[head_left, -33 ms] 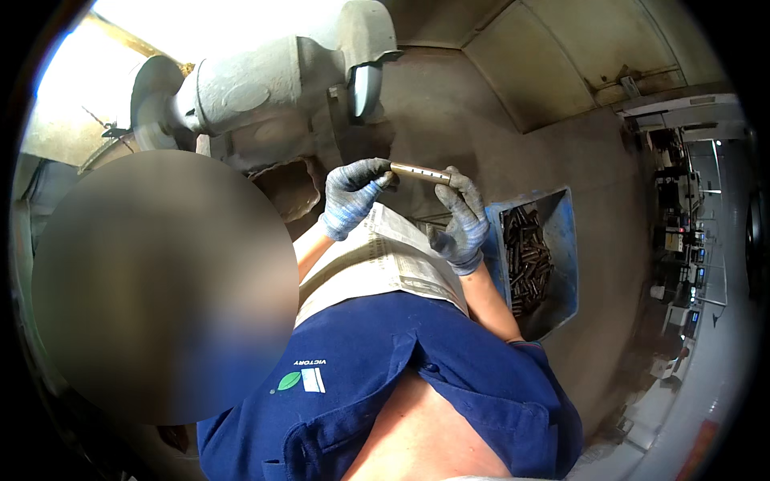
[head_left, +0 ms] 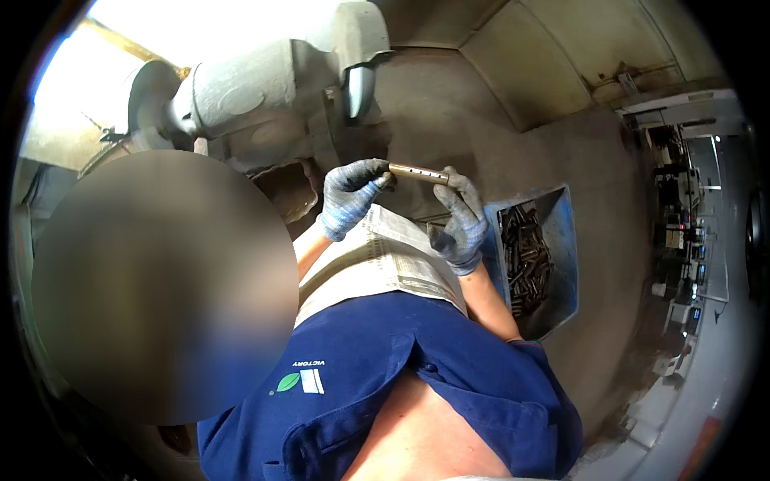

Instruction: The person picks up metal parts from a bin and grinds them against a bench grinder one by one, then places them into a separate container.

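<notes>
The left hand, curled closed, pinches one end of the tube in midair; the right hand, half open, supports the other, probably leaving its holes visible. The bin sits near, seemingly for reach.

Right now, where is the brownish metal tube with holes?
Head view, above centre: the tube is in the gloved left hand, its right end at the right hand, left of the blue open bin.

blurred round patch, shirt cut off below
</notes>
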Motion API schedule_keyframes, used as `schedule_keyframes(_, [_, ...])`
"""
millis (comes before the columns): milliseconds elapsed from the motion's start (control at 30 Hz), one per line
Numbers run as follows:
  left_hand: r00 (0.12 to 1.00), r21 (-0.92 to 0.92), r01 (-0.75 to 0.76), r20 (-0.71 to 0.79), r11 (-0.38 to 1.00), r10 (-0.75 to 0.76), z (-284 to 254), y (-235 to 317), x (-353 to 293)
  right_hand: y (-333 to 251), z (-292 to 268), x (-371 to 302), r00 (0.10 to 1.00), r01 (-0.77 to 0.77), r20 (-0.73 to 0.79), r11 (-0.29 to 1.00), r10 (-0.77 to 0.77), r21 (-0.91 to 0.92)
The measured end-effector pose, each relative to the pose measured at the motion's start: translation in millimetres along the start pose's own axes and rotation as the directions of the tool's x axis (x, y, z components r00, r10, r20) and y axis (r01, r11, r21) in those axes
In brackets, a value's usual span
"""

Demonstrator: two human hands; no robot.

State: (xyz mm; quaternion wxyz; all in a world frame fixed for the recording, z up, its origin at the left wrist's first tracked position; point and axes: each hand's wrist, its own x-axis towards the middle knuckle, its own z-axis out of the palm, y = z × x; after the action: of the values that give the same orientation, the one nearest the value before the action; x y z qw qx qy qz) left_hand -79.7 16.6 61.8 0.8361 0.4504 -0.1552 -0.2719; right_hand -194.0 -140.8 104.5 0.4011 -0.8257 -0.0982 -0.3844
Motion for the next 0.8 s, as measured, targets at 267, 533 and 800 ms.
schedule_keyframes(267, [0.994, 0.385, 0.106, -0.046, 0.917, -0.095, 4.6, -19.9, 0.0, 26.8, -87.0, -73.6, 0.948, -0.282, -0.202, 0.941, 0.244, -0.188])
schedule_keyframes(533, [0.938, 0.34, 0.275, -0.298, 0.899, -0.174, -77.5, -50.4, -24.0, 82.1, -204.9, -165.2, 0.821, -0.571, -0.448, 0.502, 0.355, -0.649])
schedule_keyframes(800, [0.925, 0.605, 0.338, -0.356, 0.721, -0.136, -83.2, -14.1, -75.7, 53.4, -82.3, -114.0, 0.902, -0.413, 0.023, 0.877, 0.431, -0.246])
